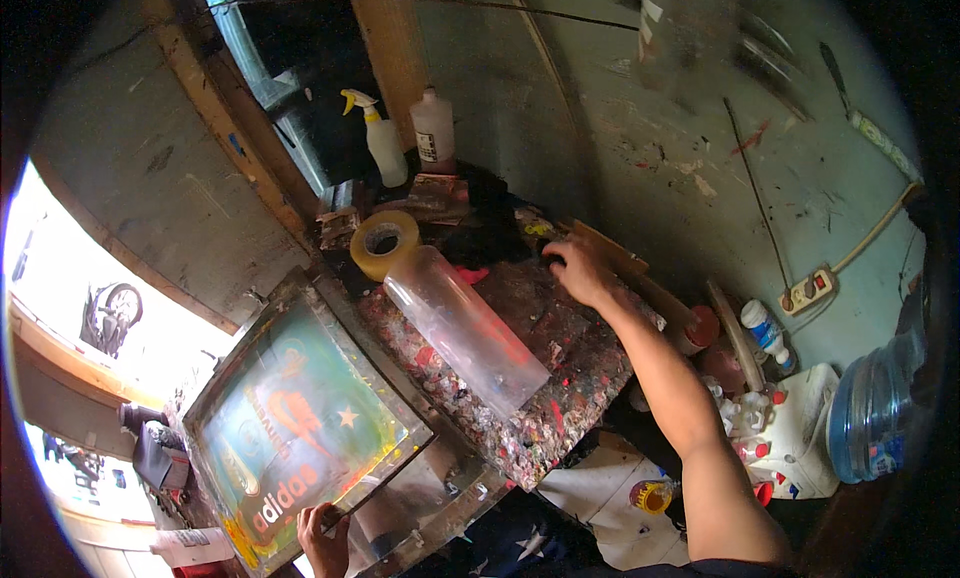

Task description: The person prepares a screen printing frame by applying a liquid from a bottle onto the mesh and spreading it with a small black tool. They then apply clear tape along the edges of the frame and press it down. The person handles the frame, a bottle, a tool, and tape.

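Note:
My left hand (pixel 323 540) has its fingers curled over the near edge of a silk-screen frame (pixel 405 440). The frame's mesh (pixel 330 363) carries a stencil of letters, a figure and a star, with yellow and green stains toward its edges. Over the far side of a paint-crusted worktop (pixel 535 448), my right hand (pixel 580 270) is closed, fingertips bent down at something small and dark that I cannot make out. Between the hands lies a clear plastic sheet or sleeve (pixel 465 328), slanting across the worktop. A roll of tape (pixel 385 243) touches its far end.
At the back stand a spray bottle (pixel 384 148) with a yellow trigger and a clear bottle (pixel 432 133). To the right are a power strip (pixel 808 292), a white jug (pixel 805 428) and a large blue water bottle (pixel 875 408). A yellow pot (pixel 652 496) sits below the worktop.

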Motion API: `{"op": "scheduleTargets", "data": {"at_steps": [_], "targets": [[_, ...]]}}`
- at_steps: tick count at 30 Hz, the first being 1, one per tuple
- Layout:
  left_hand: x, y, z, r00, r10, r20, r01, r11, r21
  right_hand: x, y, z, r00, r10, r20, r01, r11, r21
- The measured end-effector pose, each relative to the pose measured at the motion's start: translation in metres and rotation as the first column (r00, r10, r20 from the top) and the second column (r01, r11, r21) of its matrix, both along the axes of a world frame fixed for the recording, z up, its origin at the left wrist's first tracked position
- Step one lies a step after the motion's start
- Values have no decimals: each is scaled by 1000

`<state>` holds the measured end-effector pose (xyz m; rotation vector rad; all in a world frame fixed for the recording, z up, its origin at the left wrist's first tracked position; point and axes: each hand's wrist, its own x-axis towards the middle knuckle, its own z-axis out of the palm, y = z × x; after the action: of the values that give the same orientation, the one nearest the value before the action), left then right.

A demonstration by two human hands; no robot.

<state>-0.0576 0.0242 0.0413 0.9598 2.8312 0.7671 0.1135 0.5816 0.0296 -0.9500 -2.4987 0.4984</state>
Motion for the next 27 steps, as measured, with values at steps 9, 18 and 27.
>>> {"op": "scheduleTargets", "data": {"at_steps": [9, 18, 27], "targets": [[2, -2, 12, 998, -31, 53, 32, 999, -12, -40, -7, 28, 968, 70, 242, -104, 986, 129], [8, 25, 25, 997, 38, -60, -24, 977, 210, -247, -61, 62, 903, 417, 102, -421, 907, 25], [23, 2, 30, 989, 142, 36, -145, 911, 386, -332, -55, -3, 860, 307, 408, -377, 921, 102]]}}
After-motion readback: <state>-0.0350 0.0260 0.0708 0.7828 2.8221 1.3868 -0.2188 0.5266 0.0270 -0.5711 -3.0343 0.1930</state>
